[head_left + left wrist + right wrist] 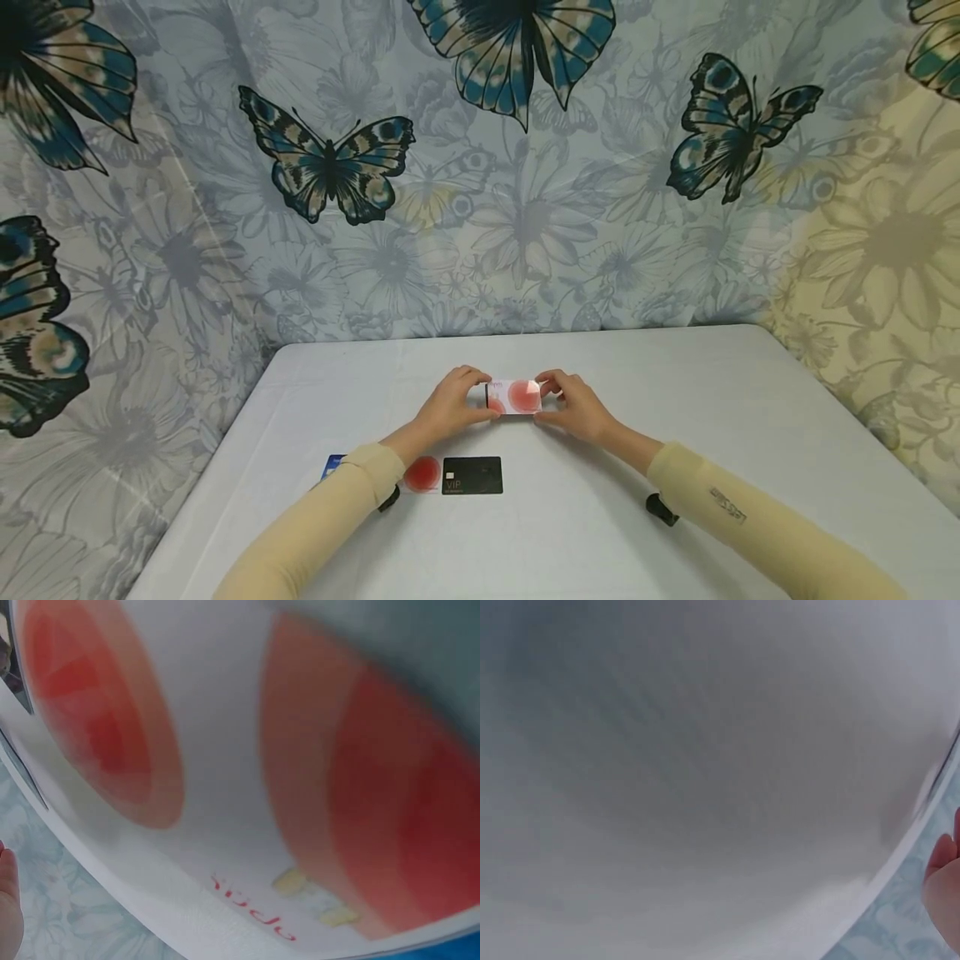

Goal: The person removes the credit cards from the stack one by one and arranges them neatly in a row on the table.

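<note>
A white card with pink-red circles (513, 397) stands tilted up near the far side of the table. My left hand (453, 400) pinches its left edge between thumb and fingers, and my right hand (579, 407) does the same on the right. A dark rim shows at the left and bottom of this card; whether more cards lie behind it I cannot tell. Close to the left wrist camera lies another card with red circles (367, 772), partly under my left forearm in the head view. Right of it is a black VIP card (472, 475).
A blue card (332, 464) peeks out beside the left sleeve. All the cards are on or above a white-covered table (585, 533). Behind it hangs a butterfly-patterned cloth (525, 208). Dark wrist cameras sit under both sleeves.
</note>
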A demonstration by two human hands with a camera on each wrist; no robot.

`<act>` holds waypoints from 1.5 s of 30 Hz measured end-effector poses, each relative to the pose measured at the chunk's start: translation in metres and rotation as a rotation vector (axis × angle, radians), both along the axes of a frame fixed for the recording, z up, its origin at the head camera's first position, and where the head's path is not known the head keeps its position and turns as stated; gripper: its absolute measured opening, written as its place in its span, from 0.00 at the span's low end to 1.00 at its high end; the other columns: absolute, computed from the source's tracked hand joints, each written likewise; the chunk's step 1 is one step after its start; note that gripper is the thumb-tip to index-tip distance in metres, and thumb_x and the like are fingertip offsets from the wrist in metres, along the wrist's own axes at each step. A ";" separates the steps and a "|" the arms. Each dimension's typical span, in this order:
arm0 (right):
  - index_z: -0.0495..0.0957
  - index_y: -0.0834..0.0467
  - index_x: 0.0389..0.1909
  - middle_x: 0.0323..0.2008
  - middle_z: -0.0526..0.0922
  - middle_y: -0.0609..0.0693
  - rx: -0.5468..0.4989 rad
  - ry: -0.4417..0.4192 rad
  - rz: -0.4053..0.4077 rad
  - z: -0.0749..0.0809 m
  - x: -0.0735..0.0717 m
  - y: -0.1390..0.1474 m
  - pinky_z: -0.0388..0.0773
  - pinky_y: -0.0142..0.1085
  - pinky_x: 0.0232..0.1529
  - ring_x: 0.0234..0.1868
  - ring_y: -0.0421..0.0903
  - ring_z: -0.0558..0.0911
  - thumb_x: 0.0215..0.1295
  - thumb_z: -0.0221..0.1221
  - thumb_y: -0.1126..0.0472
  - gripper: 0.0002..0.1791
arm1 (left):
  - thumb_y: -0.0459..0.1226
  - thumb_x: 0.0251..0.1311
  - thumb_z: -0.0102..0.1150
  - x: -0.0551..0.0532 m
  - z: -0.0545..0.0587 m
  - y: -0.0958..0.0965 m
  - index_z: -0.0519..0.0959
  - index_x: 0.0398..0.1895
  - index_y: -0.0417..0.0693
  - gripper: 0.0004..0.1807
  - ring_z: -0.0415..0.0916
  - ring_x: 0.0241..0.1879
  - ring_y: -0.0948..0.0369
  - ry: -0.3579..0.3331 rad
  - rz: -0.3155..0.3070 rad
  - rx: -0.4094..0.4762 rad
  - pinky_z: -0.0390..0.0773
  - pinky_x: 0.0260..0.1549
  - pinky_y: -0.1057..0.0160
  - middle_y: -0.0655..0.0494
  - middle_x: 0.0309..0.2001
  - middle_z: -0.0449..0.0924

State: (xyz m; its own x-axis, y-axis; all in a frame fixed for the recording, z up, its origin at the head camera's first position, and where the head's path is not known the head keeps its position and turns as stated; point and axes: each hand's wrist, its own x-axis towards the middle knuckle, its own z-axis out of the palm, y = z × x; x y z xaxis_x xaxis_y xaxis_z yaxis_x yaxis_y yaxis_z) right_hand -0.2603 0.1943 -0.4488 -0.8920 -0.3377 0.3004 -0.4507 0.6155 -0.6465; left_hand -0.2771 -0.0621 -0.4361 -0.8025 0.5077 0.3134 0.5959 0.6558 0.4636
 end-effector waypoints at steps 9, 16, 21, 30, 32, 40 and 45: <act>0.72 0.62 0.56 0.40 0.81 0.49 -0.024 -0.018 0.002 0.004 0.022 0.004 0.75 0.45 0.47 0.44 0.52 0.74 0.50 0.73 0.66 0.31 | 0.45 0.49 0.76 0.016 -0.001 0.000 0.78 0.54 0.44 0.30 0.74 0.50 0.57 -0.022 -0.045 0.072 0.75 0.53 0.58 0.53 0.51 0.77; 0.73 0.60 0.56 0.39 0.80 0.48 -0.032 -0.046 -0.001 0.005 0.038 0.007 0.76 0.47 0.49 0.45 0.51 0.75 0.49 0.74 0.65 0.31 | 0.46 0.48 0.76 0.030 -0.003 -0.002 0.78 0.54 0.46 0.30 0.75 0.50 0.56 -0.030 -0.049 0.070 0.76 0.51 0.59 0.56 0.51 0.76; 0.74 0.60 0.55 0.40 0.80 0.49 -0.034 -0.032 0.011 0.005 0.048 0.008 0.77 0.40 0.50 0.44 0.49 0.76 0.48 0.75 0.64 0.31 | 0.47 0.48 0.76 0.040 -0.004 -0.003 0.78 0.53 0.46 0.30 0.75 0.50 0.59 -0.020 -0.064 0.083 0.77 0.51 0.59 0.57 0.51 0.77; 0.74 0.61 0.53 0.40 0.79 0.50 -0.086 -0.045 0.046 0.003 0.063 0.010 0.78 0.39 0.49 0.42 0.49 0.78 0.48 0.75 0.65 0.30 | 0.46 0.48 0.76 0.055 -0.002 -0.001 0.78 0.54 0.44 0.30 0.75 0.50 0.60 -0.039 -0.090 0.085 0.76 0.51 0.60 0.56 0.50 0.77; 0.74 0.61 0.53 0.40 0.79 0.49 -0.091 -0.044 0.053 0.003 0.065 0.010 0.78 0.39 0.49 0.42 0.49 0.78 0.48 0.75 0.65 0.30 | 0.45 0.48 0.76 0.058 -0.001 -0.001 0.78 0.53 0.43 0.30 0.75 0.50 0.60 -0.032 -0.090 0.082 0.76 0.51 0.61 0.56 0.49 0.77; 0.74 0.60 0.54 0.40 0.79 0.51 -0.091 -0.078 0.061 0.005 0.078 0.014 0.78 0.37 0.50 0.42 0.50 0.78 0.48 0.75 0.63 0.31 | 0.46 0.48 0.76 0.071 0.002 0.000 0.78 0.51 0.45 0.28 0.76 0.49 0.60 -0.055 -0.093 0.062 0.77 0.50 0.62 0.57 0.48 0.77; 0.74 0.59 0.54 0.40 0.79 0.51 -0.083 -0.089 0.076 0.005 0.088 0.015 0.78 0.35 0.50 0.42 0.50 0.78 0.48 0.75 0.64 0.31 | 0.47 0.48 0.76 0.081 0.004 -0.001 0.79 0.51 0.45 0.29 0.75 0.49 0.59 -0.098 -0.095 0.053 0.76 0.51 0.61 0.57 0.48 0.77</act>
